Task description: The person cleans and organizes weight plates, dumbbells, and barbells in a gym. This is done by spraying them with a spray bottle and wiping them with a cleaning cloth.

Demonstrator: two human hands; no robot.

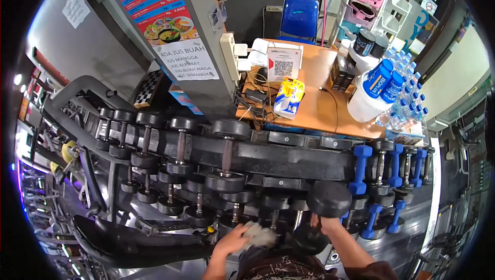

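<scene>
My right hand (327, 224) is wrapped round the handle of a large black dumbbell (329, 198), which hangs upright in front of the rack at centre right. A crumpled greyish cloth (259, 234) is in my left hand (236, 239), low in the centre and just left of that dumbbell. Behind both hands runs the black dumbbell rack (299, 161). On its top tier, a big black dumbbell (227, 156) stands left of centre, and a blue dumbbell (360, 169) stands at the right.
More dumbbells line the left and lower tiers. A padded bench (139, 244) reaches in from the lower left. Beyond the rack, a wooden desk (314, 107) holds cables, a yellow-and-blue pack (289, 98), white tubs and water bottles. A blue chair (299, 18) stands behind it.
</scene>
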